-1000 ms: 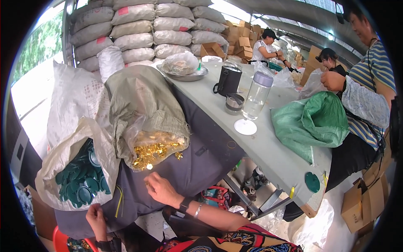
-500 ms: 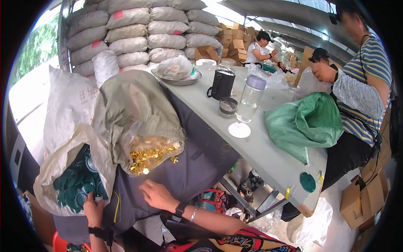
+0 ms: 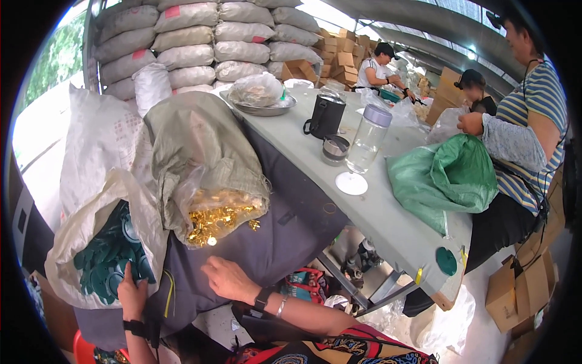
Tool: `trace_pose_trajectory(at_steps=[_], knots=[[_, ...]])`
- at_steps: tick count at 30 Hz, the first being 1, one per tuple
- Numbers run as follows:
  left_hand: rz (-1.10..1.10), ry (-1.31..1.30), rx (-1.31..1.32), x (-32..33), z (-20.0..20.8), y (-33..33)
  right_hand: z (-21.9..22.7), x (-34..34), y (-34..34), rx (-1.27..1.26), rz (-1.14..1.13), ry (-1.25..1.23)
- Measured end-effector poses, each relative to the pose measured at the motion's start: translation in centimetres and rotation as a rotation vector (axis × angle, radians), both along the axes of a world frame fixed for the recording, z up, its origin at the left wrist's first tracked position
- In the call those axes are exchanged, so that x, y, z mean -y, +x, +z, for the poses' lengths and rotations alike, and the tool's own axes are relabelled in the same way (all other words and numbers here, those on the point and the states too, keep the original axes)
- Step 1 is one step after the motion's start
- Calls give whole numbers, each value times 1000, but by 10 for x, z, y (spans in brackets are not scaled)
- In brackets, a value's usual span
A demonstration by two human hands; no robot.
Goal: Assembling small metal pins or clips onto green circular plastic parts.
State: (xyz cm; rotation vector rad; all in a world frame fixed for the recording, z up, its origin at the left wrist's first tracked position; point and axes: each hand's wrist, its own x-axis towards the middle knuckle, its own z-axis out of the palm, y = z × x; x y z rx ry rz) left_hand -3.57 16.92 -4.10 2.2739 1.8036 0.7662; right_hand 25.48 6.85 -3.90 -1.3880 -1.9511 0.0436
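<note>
My left hand (image 3: pixel 131 296) is at the mouth of a white woven sack (image 3: pixel 59 261), its index finger stretched out onto a heap of dark green discs (image 3: pixel 103 267). The finger and thumb are apart, and the finger touches the discs. My right hand (image 3: pixel 229 279) rests over the dark cloth (image 3: pixel 279 236) with its fingers curled in; whether anything is in them is hidden. Just beyond it, shiny gold pieces (image 3: pixel 212 223) spill from a greyish-olive sack (image 3: pixel 200 139), with a clear plastic liner at its opening.
On the grey table (image 3: pixel 291 136) stand a clear bottle (image 3: pixel 368 139), a black cup holder (image 3: pixel 325 115), a white lid (image 3: pixel 351 183) and a green sack (image 3: pixel 436 176). A green disc (image 3: pixel 446 261) lies at the near corner. Across the table, a co-worker in stripes (image 3: pixel 515 127) handles plastic.
The view has shifted slightly. My left index finger now reaches further onto the green discs. My right hand keeps its place. The co-worker in stripes has lowered their hand and the plastic.
</note>
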Motion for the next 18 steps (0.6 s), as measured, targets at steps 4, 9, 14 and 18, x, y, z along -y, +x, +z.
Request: trace_pose_trajectory(at_steps=[4,9,14,18], knots=[[-29,9,30,4,-2,-3,0,2,-1,3,12,28],[-123,42,13,8,3,-1,4,3,1,21,9,16],[-142,69,-20,6,0,-3,2,2,0,18,6,35],[-141,68,-15,9,4,-1,4,4,0,16,6,47]])
